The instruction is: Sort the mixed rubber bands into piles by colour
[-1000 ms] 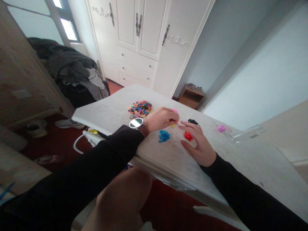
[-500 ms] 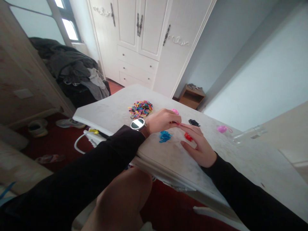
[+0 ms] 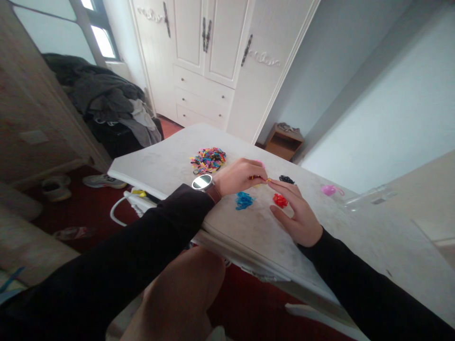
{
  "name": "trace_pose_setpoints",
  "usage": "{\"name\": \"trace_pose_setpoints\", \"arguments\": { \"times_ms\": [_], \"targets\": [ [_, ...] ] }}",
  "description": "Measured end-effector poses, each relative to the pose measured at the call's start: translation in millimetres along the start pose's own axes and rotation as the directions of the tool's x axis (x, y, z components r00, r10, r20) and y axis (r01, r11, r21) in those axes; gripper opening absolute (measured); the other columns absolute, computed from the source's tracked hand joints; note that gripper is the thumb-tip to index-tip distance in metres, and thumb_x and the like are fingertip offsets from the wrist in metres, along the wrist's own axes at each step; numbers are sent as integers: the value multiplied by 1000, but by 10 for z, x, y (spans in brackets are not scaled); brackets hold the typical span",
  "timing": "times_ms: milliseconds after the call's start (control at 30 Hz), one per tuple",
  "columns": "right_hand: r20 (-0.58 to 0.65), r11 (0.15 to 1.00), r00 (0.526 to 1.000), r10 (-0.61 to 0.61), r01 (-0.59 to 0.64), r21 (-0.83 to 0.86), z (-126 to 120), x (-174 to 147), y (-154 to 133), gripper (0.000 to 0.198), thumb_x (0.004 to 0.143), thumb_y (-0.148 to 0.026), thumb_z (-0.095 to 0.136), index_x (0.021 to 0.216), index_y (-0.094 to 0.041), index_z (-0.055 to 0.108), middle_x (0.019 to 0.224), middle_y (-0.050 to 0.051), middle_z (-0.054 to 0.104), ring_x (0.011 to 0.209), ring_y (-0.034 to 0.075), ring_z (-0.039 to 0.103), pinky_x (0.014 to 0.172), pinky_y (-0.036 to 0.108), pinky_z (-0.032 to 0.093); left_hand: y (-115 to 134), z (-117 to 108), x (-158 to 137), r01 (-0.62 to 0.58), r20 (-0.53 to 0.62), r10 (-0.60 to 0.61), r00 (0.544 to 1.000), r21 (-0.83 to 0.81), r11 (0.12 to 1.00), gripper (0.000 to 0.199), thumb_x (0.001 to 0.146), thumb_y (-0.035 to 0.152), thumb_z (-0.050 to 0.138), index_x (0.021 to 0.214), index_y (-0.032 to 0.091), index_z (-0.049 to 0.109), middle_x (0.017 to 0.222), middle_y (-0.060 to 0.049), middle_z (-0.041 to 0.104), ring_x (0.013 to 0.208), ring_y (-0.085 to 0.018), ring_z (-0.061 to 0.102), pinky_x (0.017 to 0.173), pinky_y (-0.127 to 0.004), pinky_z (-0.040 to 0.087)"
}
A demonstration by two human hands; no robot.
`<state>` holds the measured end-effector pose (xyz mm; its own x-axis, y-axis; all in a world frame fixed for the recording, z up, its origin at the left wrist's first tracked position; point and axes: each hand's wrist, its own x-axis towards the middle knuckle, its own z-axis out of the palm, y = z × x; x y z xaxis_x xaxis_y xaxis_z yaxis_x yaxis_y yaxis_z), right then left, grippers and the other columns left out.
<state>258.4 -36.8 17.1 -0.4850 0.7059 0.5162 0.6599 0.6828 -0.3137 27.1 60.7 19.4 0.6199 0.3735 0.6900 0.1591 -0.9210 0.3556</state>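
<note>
a yellow band [image 3: 268, 180] (tiny) sits right between the hands [image 3: 239, 176] [image 3: 299, 219].

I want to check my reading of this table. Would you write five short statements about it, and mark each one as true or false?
1. The blue pile lies to the right of the red pile. False: it lies to the left.
2. The mixed pile shows several colours. True.
3. The right hand is closed in a fist. False: it is open, the thumb apart from the fingers.
4. The left hand holds bands. True.
5. The black pile lies beyond the red pile. True.
</note>
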Motion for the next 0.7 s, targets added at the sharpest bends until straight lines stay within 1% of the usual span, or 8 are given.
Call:
{"name": "trace_pose_setpoints", "arguments": {
  "times_ms": [67,167,233,333,467,567,700],
  "targets": [
    [2,1000,1000,5,-5,-15,0,-2,6,52,101,-34,62,152,-29,56,153,13,61,140,34,56,116,62,44,-29,7,1,34,-32,-33,999,12,999,20,100,17,61,91,16,78,93,-8,77,77,-14,67,78,-25,51],
    [-5,1000,1000,10,-10,-29,-4,-3,12,50,100,-36,63,150,-29,58,154,14,59,142,36,54,116,64,43,-116,34,1,127,-148,-115,982,69,990,21,99,14,59,89,15,77,91,-8,75,80,-16,67,79,-27,51],
    [-11,999,1000,12,-12,-29,-9,0,7,48,100,-36,63,147,-29,59,152,14,61,140,36,55,115,64,44,-179,58,0,169,-187,-146,971,113,979,22,98,11,57,89,15,77,91,-8,74,83,-17,68,79,-27,50],
    [-10,1000,1000,4,-4,-27,-18,11,-14,43,100,-35,63,143,-28,61,148,15,63,136,35,57,113,62,45,-238,90,2,186,-143,-160,977,185,965,25,99,10,55,91,14,78,94,-9,74,85,-17,69,80,-28,50],
    [-15,1000,1000,-18,18,-21,-24,23,-38,38,100,-34,63,138,-26,63,143,14,65,132,34,59,111,59,46,-250,106,3,194,-56,-186,981,275,942,24,98,9,56,90,14,79,93,-9,74,83,-18,69,77,-28,48],
    [-16,1000,1000,-23,23,-14,-20,21,-40,36,100,-34,63,135,-25,64,141,14,66,131,34,59,110,58,46,-246,100,-2,187,-4,-194,981,286,940,22,96,9,58,92,14,79,94,-9,75,85,-18,70,77,-28,49],
    [-18,1000,1000,-15,15,-15,-16,15,-43,33,99,-32,64,131,-25,65,140,13,67,129,34,60,109,57,45,-258,101,-4,191,14,-204,979,290,938,20,95,8,61,90,14,79,93,-9,76,84,-19,70,77,-27,49]
  ]
}}
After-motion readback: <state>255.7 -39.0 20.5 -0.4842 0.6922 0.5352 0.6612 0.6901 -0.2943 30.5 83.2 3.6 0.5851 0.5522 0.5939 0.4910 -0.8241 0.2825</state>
